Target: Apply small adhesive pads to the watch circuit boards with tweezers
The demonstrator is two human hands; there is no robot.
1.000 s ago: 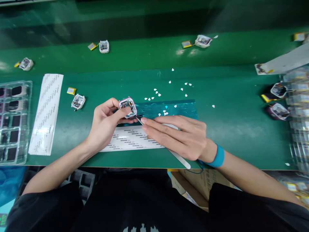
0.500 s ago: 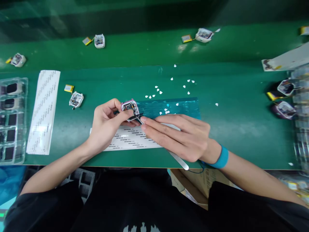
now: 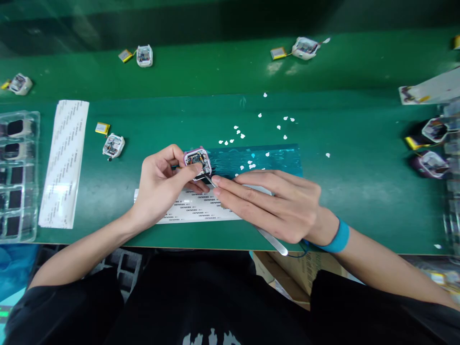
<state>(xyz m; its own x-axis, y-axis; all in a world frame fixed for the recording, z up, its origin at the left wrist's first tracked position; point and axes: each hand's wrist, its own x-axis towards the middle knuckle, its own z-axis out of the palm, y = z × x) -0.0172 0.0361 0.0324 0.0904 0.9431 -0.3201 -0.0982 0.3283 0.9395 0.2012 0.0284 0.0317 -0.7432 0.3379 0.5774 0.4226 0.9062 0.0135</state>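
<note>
My left hand (image 3: 160, 184) grips a small opened smartwatch case (image 3: 197, 163) with a purple rim, its circuit board facing up and my thumb lying on the board. In my right hand (image 3: 276, 203) is a pair of metal tweezers (image 3: 271, 240), pinched near the front. Their tip reaches the lower right edge of the case; whether it grips anything there is too small to tell. Below the hands lies a white printed sheet (image 3: 201, 207). A blue film strip (image 3: 276, 158) with small white stickers (image 3: 251, 166) on it extends behind my right hand.
Several opened white watch cases (image 3: 114, 145) with yellow batteries (image 3: 102, 128) lie about the green bench (image 3: 161, 115). A printed sheet stack (image 3: 64, 163) and a clear tray (image 3: 34, 191) are at left. Dark cases (image 3: 430, 164) sit at right by stacked trays. A wrist strap (image 3: 336, 237) trails a cord.
The view has shifted slightly. My left hand still holds the watch case, and the tweezers stay at its lower right edge with hardly any movement.
</note>
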